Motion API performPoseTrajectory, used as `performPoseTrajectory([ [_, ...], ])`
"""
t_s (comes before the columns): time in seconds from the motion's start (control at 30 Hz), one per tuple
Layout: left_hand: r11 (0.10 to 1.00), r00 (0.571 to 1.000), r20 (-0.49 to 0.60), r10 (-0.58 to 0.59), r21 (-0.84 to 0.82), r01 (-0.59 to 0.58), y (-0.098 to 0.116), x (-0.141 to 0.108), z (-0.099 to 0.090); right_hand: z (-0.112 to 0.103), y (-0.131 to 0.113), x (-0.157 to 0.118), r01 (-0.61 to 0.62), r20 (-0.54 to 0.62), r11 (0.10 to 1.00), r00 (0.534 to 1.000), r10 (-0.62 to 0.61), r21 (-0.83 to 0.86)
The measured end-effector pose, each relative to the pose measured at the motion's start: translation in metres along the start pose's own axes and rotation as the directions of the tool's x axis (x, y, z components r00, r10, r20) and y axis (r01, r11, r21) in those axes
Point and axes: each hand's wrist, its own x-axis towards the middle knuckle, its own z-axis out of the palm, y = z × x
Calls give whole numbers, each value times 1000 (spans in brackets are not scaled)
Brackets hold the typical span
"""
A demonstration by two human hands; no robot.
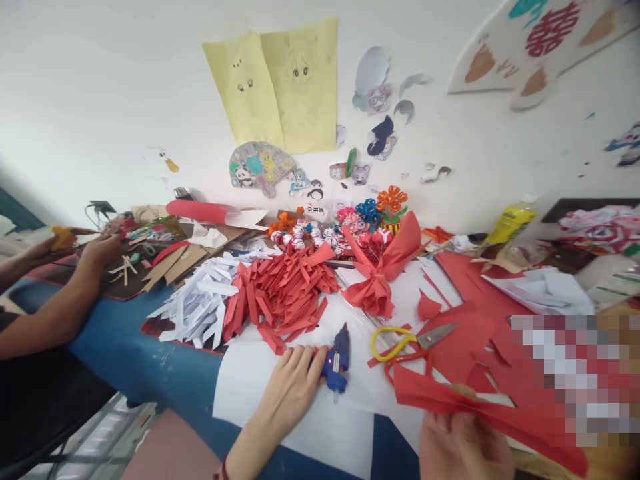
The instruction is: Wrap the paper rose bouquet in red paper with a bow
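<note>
My left hand (297,377) is wrapped round the handle of a blue hot glue gun (337,363), low over white paper. Its nozzle points toward the back of the table and a small red light shows on its side. My right hand (463,437) pinches a long folded strip of red paper (525,420) between thumb and fingers. Just beyond that strip lie open scissors (417,341) with one yellow and one red handle. A bouquet wrapped in red paper (373,287) rests behind them.
Piles of white paper strips (200,300) and red paper strips (285,287) lie left of centre. Red sheets (465,333) spread at right. Flower crafts (393,200) and a yellow bottle (513,220) stand near the wall. Another person's arm (65,300) reaches in at left.
</note>
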Motion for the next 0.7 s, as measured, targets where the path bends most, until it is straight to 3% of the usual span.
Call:
performPoseTrajectory([
  [0.13, 999, 998, 55, -16, -28, 17, -3, 9, 3, -4, -4, 0, 11, -46, 999, 999, -12, -34],
  [0.33, 993, 997, 6, -83, -82, 83, -3, 19, 3, 5, -10, -4, -28, -71, 999, 997, 30, 29],
  [0.5, 982, 989, 39, -141, -119, 144, -1, 17, -5, 7, -11, -12, -92, -98, 995, 991, 94, 33],
  [0.7, 986, 989, -1, -149, -74, 148, -3, 8, -8, 4, -8, -16, -168, -144, 985, 974, 173, 50],
])
